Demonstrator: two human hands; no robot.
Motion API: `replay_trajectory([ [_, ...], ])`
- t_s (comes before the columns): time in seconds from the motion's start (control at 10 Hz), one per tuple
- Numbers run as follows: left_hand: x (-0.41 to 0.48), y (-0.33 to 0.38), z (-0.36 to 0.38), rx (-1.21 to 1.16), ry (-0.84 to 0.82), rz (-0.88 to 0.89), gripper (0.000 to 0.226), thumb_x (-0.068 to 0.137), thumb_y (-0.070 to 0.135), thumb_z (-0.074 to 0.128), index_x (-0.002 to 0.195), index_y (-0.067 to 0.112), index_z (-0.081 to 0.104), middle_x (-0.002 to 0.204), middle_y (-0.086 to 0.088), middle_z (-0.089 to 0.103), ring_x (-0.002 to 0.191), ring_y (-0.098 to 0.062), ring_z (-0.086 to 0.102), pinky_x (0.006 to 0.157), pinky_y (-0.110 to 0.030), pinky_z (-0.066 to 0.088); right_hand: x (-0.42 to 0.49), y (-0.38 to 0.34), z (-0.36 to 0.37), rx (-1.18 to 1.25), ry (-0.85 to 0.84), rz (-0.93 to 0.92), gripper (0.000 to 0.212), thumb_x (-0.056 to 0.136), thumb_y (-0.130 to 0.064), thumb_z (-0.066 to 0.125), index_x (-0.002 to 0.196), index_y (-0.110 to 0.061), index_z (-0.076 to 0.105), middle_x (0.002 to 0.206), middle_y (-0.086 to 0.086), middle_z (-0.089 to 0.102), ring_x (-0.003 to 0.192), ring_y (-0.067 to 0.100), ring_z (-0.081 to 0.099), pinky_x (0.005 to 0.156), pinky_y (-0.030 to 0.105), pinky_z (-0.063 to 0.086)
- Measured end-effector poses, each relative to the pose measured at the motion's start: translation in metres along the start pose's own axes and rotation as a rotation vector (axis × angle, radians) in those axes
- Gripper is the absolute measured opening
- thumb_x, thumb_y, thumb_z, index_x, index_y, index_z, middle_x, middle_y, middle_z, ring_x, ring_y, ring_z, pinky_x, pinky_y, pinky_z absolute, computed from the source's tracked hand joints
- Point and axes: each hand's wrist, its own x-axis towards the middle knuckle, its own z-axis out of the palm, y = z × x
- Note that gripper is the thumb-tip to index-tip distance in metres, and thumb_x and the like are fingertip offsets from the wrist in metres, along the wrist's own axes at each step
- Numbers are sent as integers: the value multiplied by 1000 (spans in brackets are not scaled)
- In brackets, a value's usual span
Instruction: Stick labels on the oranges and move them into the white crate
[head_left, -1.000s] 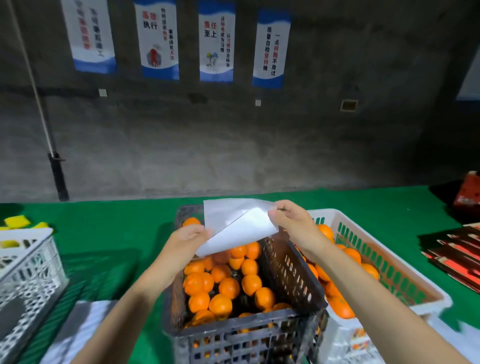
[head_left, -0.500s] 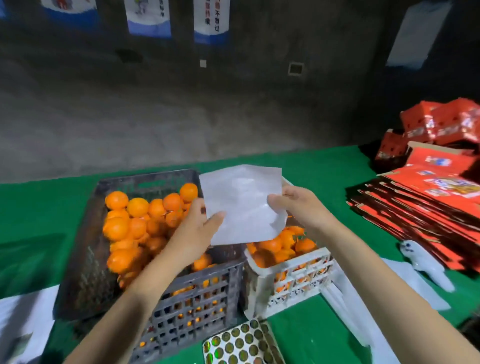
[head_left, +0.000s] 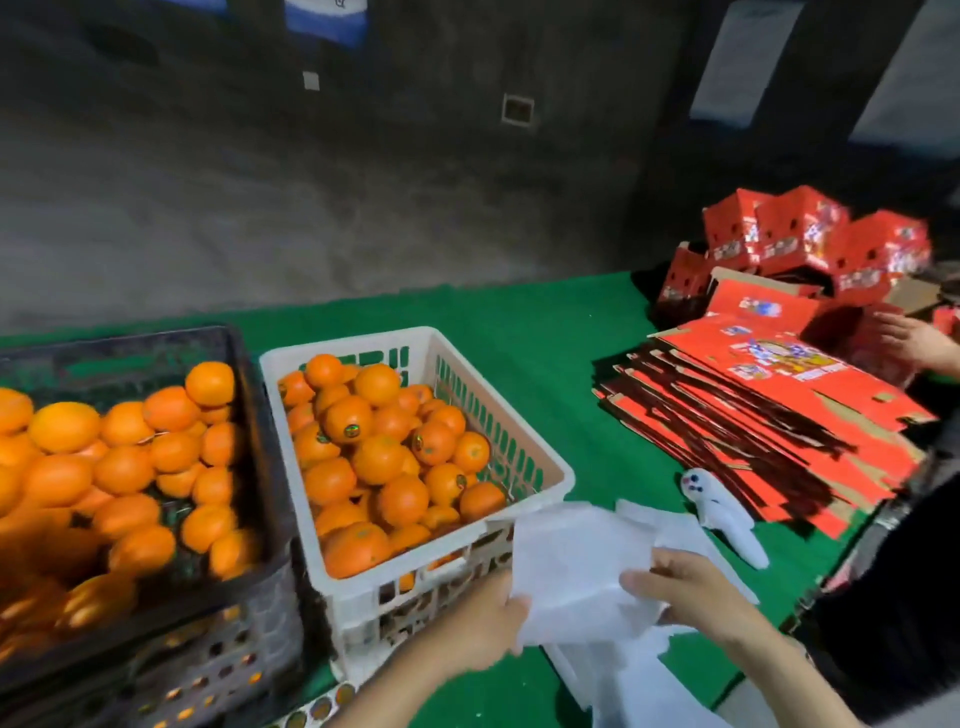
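Note:
The white crate (head_left: 498, 415) stands mid-table, filled with oranges (head_left: 379, 457), some bearing small round labels. Left of it a dark grey crate (head_left: 260, 467) holds more oranges (head_left: 124, 467). Both my hands hold one blank white sheet (head_left: 576, 571) low over the table, right of the white crate's near corner. My left hand (head_left: 483, 629) grips its left edge and my right hand (head_left: 691, 592) grips its right side. A strip of round labels (head_left: 322, 707) peeks out at the bottom edge, in front of the crates.
More white sheets (head_left: 639, 675) lie on the green table (head_left: 561, 332) under my hands. A small white figure (head_left: 722, 512) lies beside them. Flat red cartons (head_left: 779, 405) and folded red boxes (head_left: 800, 234) fill the right side, where another person's hand (head_left: 914, 340) rests.
My view has swung right and down. Both hands carried the white sheet from above the crates down to the table right of the white crate.

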Motion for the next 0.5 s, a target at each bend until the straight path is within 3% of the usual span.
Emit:
replay_trajectory([
  [0.1, 24, -11, 20, 21, -80, -101, 43, 103, 30, 36, 146, 26, 41, 118, 0, 64, 83, -9, 69, 56, -20, 47, 23, 37, -8, -31, 1, 44, 49, 86, -8, 75, 61, -19, 34, 64, 4, 32, 60, 17, 36, 54, 26, 37],
  [0.2, 43, -21, 36, 52, -97, -202, 39, 102, 26, 38, 139, 16, 46, 112, -6, 66, 79, -10, 68, 55, -20, 50, 41, 61, -8, -132, 12, 65, 41, 85, 0, 71, 56, -17, 47, 55, -3, 44, 48, 9, 43, 50, 24, 38],
  [0.3, 60, -31, 51, 76, -101, -316, 27, 104, 28, 40, 108, 6, 54, 111, -13, 69, 91, -18, 72, 53, -20, 49, 53, 83, -1, -232, 84, 46, 23, 84, 1, 71, 70, -8, 56, 56, -2, 60, 49, 12, 56, 50, 29, 42],
  [0.4, 70, -39, 58, 75, -137, -410, 33, 103, 40, 41, 98, 11, 55, 110, -8, 73, 88, -13, 73, 63, -23, 57, 60, 94, 11, -229, 275, 78, 24, 90, -20, 72, 107, -18, 54, 94, 6, 67, 79, 19, 65, 65, 31, 50],
  [0.5, 72, -40, 55, 90, -153, -449, 33, 104, 37, 43, 106, 7, 57, 112, -8, 73, 98, -18, 71, 86, -34, 59, 62, 95, 14, -249, 559, -42, 28, 96, -29, 65, 120, -18, 57, 99, 5, 60, 80, 18, 60, 66, 31, 47],
])
